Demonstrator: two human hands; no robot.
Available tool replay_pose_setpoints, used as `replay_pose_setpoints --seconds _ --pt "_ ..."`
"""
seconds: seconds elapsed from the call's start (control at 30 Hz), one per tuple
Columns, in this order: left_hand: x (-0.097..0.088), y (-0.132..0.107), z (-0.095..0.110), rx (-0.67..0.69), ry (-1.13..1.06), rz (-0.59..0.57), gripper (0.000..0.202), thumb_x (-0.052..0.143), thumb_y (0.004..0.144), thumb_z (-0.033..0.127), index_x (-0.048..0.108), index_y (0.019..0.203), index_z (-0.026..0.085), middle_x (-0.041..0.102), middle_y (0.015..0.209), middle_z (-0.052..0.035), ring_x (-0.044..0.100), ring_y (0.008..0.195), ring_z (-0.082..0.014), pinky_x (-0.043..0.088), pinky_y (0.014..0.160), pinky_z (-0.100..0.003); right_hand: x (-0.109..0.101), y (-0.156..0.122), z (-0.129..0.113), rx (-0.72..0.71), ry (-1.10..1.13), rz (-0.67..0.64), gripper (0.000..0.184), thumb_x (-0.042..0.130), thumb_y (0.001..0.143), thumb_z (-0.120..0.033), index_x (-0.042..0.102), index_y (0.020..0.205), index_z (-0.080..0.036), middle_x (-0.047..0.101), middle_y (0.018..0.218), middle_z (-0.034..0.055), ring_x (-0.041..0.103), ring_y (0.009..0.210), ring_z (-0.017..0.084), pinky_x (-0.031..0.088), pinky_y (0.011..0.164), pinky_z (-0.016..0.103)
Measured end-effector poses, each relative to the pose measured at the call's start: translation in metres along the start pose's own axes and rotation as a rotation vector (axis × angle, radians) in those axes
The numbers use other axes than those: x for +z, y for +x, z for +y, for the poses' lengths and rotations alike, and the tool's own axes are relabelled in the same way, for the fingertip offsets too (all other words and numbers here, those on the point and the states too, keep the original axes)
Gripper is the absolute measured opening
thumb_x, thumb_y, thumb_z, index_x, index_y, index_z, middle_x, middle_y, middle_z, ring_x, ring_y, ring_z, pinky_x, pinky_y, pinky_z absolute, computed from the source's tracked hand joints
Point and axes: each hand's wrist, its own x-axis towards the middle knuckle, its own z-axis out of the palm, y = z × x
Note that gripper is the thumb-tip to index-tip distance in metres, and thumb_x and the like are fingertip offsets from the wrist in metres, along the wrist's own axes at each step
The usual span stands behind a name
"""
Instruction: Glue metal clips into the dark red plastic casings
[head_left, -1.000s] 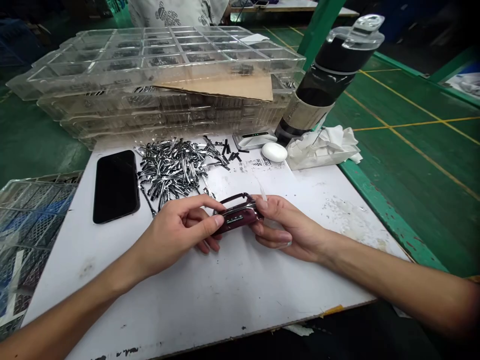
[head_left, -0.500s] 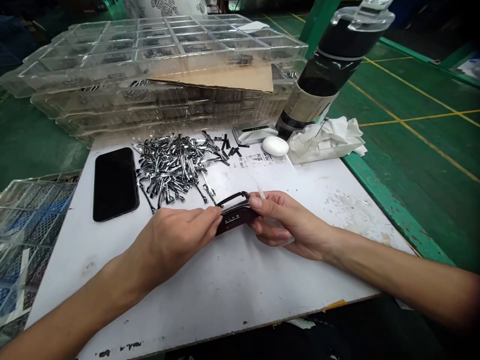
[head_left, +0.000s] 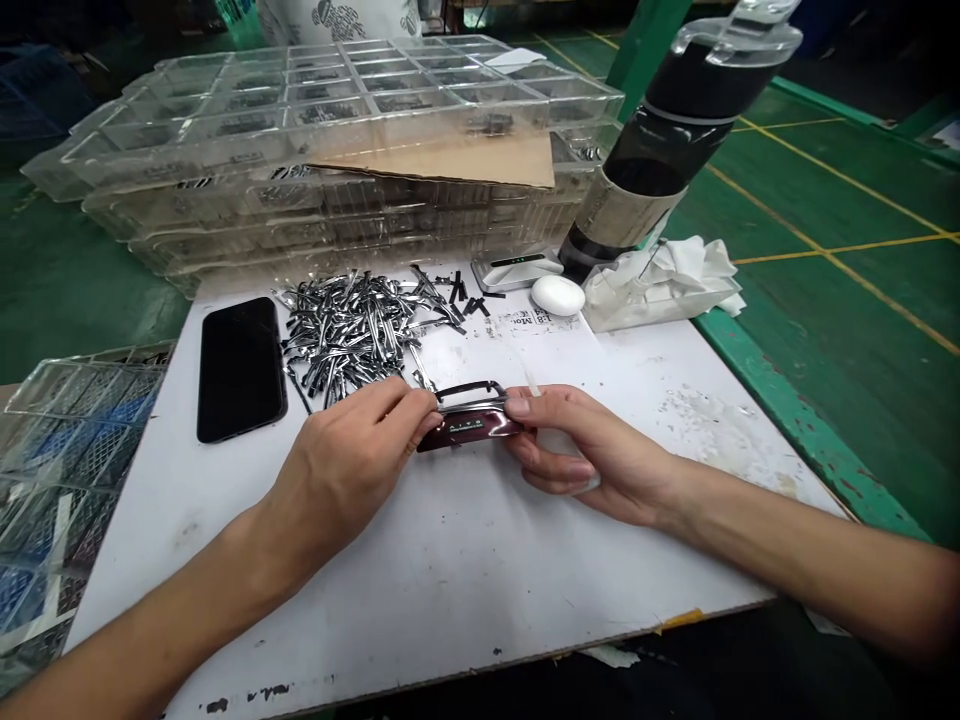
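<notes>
A dark red piece with small lettering and a bow-shaped metal frame [head_left: 469,425] is held level above the white board. My left hand [head_left: 352,460] pinches its left end between thumb and fingers. My right hand [head_left: 577,445] grips its right end, and a thin pale sliver stands up just beyond that thumb. Close behind my left hand lies a heap of chrome metal clips [head_left: 349,335], with several small black pieces [head_left: 461,295] at its far edge. A black smartphone [head_left: 240,370] lies face up to the left of the heap.
Stacked clear compartment trays [head_left: 322,130] with a cardboard sheet [head_left: 450,160] stand behind the white board [head_left: 450,560]. A tilted black bottle [head_left: 660,150], white egg-shaped case [head_left: 557,295], small white device [head_left: 517,270] and tissues [head_left: 660,290] lie far right. A wire crate [head_left: 67,470] sits left.
The dark red piece has turned from tilted to nearly level. My left fingers have shifted onto its left end, and the view has moved slightly.
</notes>
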Motion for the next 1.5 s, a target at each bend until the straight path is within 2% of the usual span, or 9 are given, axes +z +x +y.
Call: replay_pose_setpoints --seconds 0.2,0.33,0.43,0.57,0.73,0.93,1.2,1.37,1.5 --pt "-0.004 0.004 0.006 -0.101 -0.263 0.071 0.016 0.047 0.104 0.017 0.060 0.095 0.015 0.054 0.078 0.0003 0.049 0.062 -0.0103 0.042 0.055 -0.023 0.001 0.002 -0.001 0.004 0.021 -0.019 0.033 0.060 0.097 -0.028 0.063 0.069 -0.010 0.043 0.045 -0.0056 0.022 0.035 0.001 0.023 0.036 0.014" --pt "-0.009 0.006 0.010 -0.200 -0.438 0.069 0.018 0.045 0.105 0.016 0.061 0.097 0.018 0.057 0.077 0.0013 0.053 0.065 -0.0104 0.044 0.059 -0.023 0.000 0.001 -0.001 0.011 0.013 -0.017 0.030 0.060 0.097 -0.031 0.064 0.075 -0.010 0.042 0.044 -0.0066 0.021 0.035 0.002 0.023 0.036 0.014" --pt "-0.009 0.007 0.010 -0.173 -0.491 0.067 0.010 0.054 0.102 0.022 0.063 0.103 0.017 0.059 0.081 -0.0005 0.054 0.067 -0.0117 0.045 0.060 -0.025 -0.001 0.000 0.000 0.003 0.028 -0.028 0.028 0.060 0.097 -0.031 0.063 0.078 -0.011 0.042 0.044 -0.0072 0.020 0.035 0.001 0.022 0.036 0.014" --pt "-0.007 0.007 0.009 -0.021 -0.459 0.126 0.025 0.076 0.088 0.022 0.063 0.109 0.015 0.062 0.083 -0.0018 0.050 0.063 -0.0108 0.047 0.056 -0.025 -0.002 0.000 0.003 -0.070 0.076 -0.073 0.020 0.061 0.097 -0.027 0.058 0.081 -0.016 0.047 0.048 -0.0079 0.021 0.035 0.001 0.025 0.037 0.013" --pt "-0.010 0.009 0.010 0.025 -0.425 0.209 0.024 0.077 0.085 0.013 0.064 0.105 0.016 0.064 0.084 -0.0028 0.052 0.063 -0.0104 0.048 0.054 -0.023 -0.002 -0.002 0.009 -0.164 -0.011 -0.081 0.018 0.064 0.097 -0.031 0.054 0.088 -0.019 0.065 0.071 -0.0028 0.030 0.037 0.000 0.029 0.041 0.014" --pt "-0.016 0.007 0.011 0.069 -0.254 0.344 0.024 0.080 0.082 0.012 0.066 0.100 0.019 0.068 0.084 -0.0011 0.065 0.070 -0.0127 0.056 0.062 -0.024 -0.003 -0.005 0.016 -0.277 -0.150 -0.079 0.015 0.062 0.099 -0.031 0.055 0.093 -0.019 0.064 0.080 -0.0003 0.035 0.043 0.001 0.028 0.042 0.016" --pt "-0.011 0.004 0.016 0.011 -0.233 0.411 0.029 0.084 0.081 0.019 0.060 0.097 0.022 0.062 0.082 0.0002 0.062 0.066 -0.0131 0.054 0.053 -0.026 -0.003 -0.008 0.018 -0.322 -0.188 -0.074 0.012 0.062 0.100 -0.029 0.057 0.095 -0.019 0.064 0.080 0.0011 0.037 0.047 0.003 0.027 0.045 0.018" --pt "-0.013 0.009 0.004 -0.010 -0.197 0.370 0.035 0.086 0.077 0.030 0.054 0.087 0.022 0.055 0.080 -0.0011 0.057 0.068 -0.0158 0.051 0.052 -0.029 -0.004 -0.009 0.019 -0.341 -0.171 -0.057 0.013 0.063 0.099 -0.028 0.056 0.094 -0.019 0.065 0.080 0.0008 0.036 0.047 0.002 0.026 0.046 0.019" --pt "-0.014 0.014 -0.011 -0.054 -0.237 0.377 0.029 0.074 0.085 0.015 0.049 0.071 0.020 0.056 0.073 -0.0004 0.056 0.069 -0.0150 0.048 0.053 -0.028 -0.005 -0.007 0.018 -0.347 -0.157 -0.051 0.012 0.062 0.100 -0.028 0.056 0.094 -0.019 0.065 0.080 0.0005 0.034 0.047 0.002 0.025 0.046 0.019"
